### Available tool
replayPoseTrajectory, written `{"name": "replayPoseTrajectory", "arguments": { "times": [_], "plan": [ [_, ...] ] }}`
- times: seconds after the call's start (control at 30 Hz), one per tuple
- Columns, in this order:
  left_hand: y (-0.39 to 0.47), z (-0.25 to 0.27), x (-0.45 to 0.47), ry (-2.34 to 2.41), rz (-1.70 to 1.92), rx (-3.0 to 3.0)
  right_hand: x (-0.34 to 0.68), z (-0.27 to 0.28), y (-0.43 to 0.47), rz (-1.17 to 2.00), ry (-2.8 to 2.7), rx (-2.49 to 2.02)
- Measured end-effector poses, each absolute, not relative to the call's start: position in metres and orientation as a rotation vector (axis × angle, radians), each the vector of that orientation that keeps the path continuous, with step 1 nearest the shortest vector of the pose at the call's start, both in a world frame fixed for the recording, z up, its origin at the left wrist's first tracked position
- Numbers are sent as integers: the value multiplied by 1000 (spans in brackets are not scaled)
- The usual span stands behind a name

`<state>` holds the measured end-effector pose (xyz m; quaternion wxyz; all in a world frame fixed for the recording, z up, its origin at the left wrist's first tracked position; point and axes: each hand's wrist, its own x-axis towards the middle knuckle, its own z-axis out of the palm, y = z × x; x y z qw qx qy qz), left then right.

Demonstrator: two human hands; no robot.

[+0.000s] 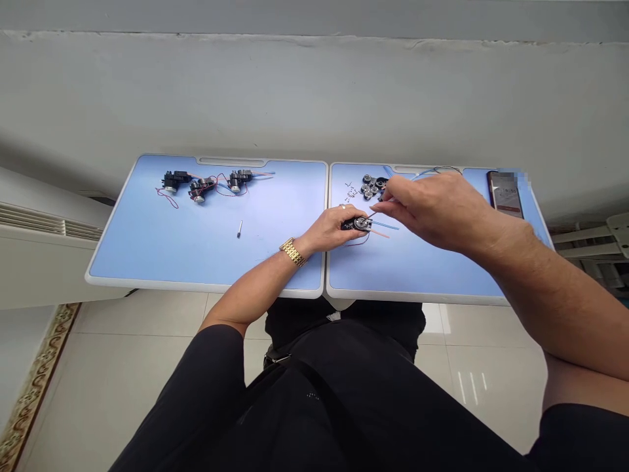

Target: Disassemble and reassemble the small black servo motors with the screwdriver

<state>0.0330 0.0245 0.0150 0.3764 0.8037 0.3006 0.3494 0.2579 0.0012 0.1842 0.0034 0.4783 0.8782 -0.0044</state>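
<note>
Head camera looks down on the blue surface [206, 255], where the left hand [334, 229] has its grip closed around a small black motor unit [358, 224] just right of centre. At two o'clock from it, the right hand [432, 206] pinches a thin tool [374, 214] onto the unit; finished motors [204, 183] sit at ten o'clock, a phone [504, 191] far right.

Small blk motor assy [362, 224], wires attached, flat on table.

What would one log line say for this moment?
left hand: steadies small motor unit on blue table | right hand: pinches thin tool at it | nearby: gear pile, phone
</note>
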Motion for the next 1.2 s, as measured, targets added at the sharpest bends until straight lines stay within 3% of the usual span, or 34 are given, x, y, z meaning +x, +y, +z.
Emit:
{"name": "replayPoseTrajectory", "arguments": {
  "times": [0.37,0.83,1.2],
  "plan": [
    [25,21,29,764,852,2017,258,196,-2,-272,2807,1353],
    [26,15,31,792,805,2015,243,185,1,96,2617,1564],
    [25,18,30,774,898,1973,255,192,3,-153,2811,1415]
  ]
}}
